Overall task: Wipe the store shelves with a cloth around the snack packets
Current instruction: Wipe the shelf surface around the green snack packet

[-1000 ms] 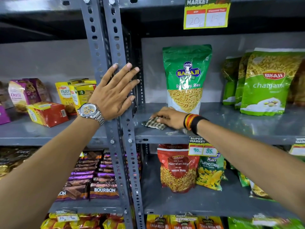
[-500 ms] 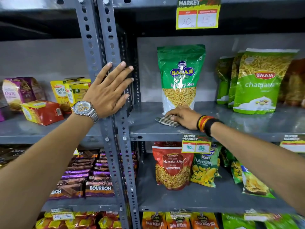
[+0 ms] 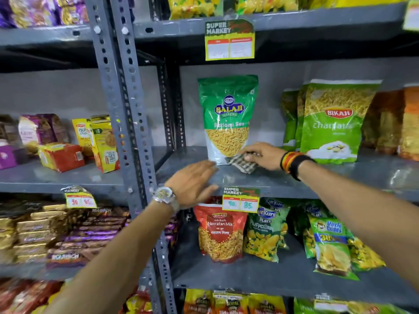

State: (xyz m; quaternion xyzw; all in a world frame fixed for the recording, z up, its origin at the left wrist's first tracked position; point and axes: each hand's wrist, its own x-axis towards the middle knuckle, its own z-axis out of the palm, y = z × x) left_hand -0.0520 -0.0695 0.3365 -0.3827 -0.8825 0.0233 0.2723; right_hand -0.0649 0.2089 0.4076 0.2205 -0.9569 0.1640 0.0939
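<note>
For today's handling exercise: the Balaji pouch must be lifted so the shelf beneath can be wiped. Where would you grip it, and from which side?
Probably pinch the Balaji pouch at its flat sealed top, coming from the front and above. It stands upright, its top is clear, and the right hand with the cloth crowds its base.

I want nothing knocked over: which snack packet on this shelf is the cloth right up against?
The green Balaji Ratlami Sev packet, standing alone; the right hand presses the checked cloth at its base. The Bikaji packets stand farther right.

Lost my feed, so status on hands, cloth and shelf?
Right hand presses cloth on shelf. Left hand open, empty, at shelf edge. Balaji packet stands directly behind cloth.
</note>
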